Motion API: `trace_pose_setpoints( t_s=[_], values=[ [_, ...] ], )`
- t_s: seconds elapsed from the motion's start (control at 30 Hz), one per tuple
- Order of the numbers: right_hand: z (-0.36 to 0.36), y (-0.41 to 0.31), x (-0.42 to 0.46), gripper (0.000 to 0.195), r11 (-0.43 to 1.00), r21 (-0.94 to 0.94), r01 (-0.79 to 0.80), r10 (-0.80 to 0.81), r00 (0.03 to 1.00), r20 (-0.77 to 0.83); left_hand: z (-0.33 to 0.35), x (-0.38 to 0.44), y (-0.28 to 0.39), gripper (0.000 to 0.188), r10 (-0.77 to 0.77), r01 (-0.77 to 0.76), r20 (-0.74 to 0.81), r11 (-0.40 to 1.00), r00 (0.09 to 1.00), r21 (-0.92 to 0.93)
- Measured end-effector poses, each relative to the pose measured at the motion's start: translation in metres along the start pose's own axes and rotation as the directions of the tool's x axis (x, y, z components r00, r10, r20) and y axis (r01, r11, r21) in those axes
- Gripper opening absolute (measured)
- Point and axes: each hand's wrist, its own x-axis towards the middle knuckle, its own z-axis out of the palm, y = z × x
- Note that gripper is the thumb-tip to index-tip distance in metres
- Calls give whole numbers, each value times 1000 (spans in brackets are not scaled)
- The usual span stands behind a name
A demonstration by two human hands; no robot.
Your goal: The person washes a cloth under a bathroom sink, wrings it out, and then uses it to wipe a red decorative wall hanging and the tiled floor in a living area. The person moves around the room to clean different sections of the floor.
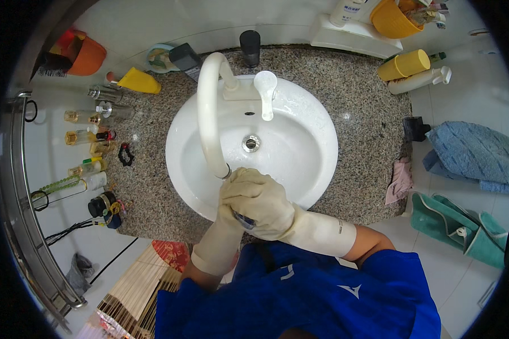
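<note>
My left hand [227, 197] and my right hand [261, 201], both in long cream rubber gloves, are clasped together over the front rim of a white oval washbasin [305, 169]. The right glove lies over the left. Between them shows part of a dark, shiny object [244, 220]; its rest is hidden, so its kind cannot be told. Just above the gloved fingers is the mouth of a white curved faucet spout [208, 123]; I see no clear stream. The faucet's lever [266, 93] stands at the back, and the metal drain [251, 143] is uncovered.
Several glass bottles [78, 137] line the granite counter's [360, 140] left side. At the back stands a black cylindrical container [250, 48]. A yellow container [405, 65] and white spray bottle [415, 80] are at right, above a blue towel [471, 148] and pink cloth [398, 180].
</note>
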Motion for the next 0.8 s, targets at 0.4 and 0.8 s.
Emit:
trace_pose_setpoints(
  t_s=[0.4,0.8],
  values=[
    [30,60,-43,35,427,674,-603,806,592,19,23,15,-28,44,-309,102,-265,804,914,-586],
    [-41,51,10,75,224,271,-936,864,320,389,-6,13,49,31,-383,230,-421,900,822,-370]
  ],
)
